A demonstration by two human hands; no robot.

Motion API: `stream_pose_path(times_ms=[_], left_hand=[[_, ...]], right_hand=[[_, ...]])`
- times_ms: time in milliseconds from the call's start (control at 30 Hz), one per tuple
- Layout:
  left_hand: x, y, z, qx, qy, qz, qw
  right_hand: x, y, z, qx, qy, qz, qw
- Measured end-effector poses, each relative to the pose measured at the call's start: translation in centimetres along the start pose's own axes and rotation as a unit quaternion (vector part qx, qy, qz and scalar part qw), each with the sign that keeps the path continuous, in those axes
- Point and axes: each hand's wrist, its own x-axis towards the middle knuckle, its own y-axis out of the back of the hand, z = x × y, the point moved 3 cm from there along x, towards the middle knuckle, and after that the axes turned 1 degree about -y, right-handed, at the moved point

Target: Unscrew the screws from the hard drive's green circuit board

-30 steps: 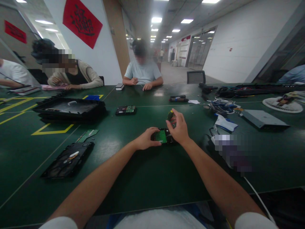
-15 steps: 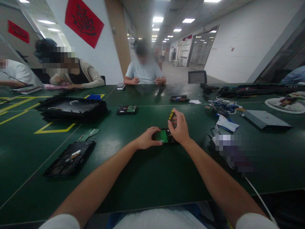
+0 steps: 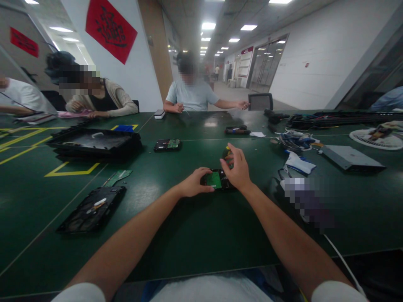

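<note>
A small black hard drive (image 3: 217,180) with a green circuit board on top lies on the green table (image 3: 195,235) in front of me. My left hand (image 3: 193,183) grips its left side. My right hand (image 3: 237,168) is closed around a screwdriver (image 3: 226,152) with a black and yellow handle, held upright over the drive's right end. The screwdriver's tip is hidden behind my fingers.
An opened drive case (image 3: 91,209) and a loose green board (image 3: 117,177) lie at the left. A black tray (image 3: 94,142) and another drive (image 3: 167,144) sit farther back. Cables (image 3: 296,140), a grey box (image 3: 351,156) and tools lie at the right. Three people sit across the table.
My right hand has twisted the screwdriver in place and sunk slightly. The person opposite has stretched one arm out toward the right. My left hand has stayed put.
</note>
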Motion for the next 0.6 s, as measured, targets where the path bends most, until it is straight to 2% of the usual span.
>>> stream_pose_path(times_ms=[600], left_hand=[[0.04, -0.09, -0.22, 0.003, -0.007, 0.004, 1.0]], right_hand=[[0.04, -0.12, 0.04, 0.008, 0.001, -0.002, 1.0]])
